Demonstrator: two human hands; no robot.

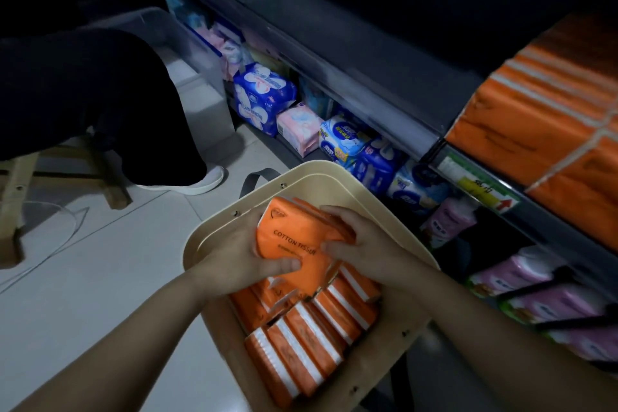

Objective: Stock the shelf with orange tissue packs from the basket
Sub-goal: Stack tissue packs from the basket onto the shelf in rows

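A beige basket stands on the floor in front of me, holding several orange tissue packs with white stripes. Both my hands grip a small stack of orange packs labelled "COTTON TISSUE" above the basket's middle. My left hand holds the stack's left side with the thumb across its front. My right hand curls over its right side. More orange tissue packs lie stacked on the shelf at the upper right.
The dark shelf edge runs diagonally, with a price label. Below it sit blue, white and pink packs. Pink packs fill the lower right. Another person's dark leg and white shoe stand at left by a wooden stool.
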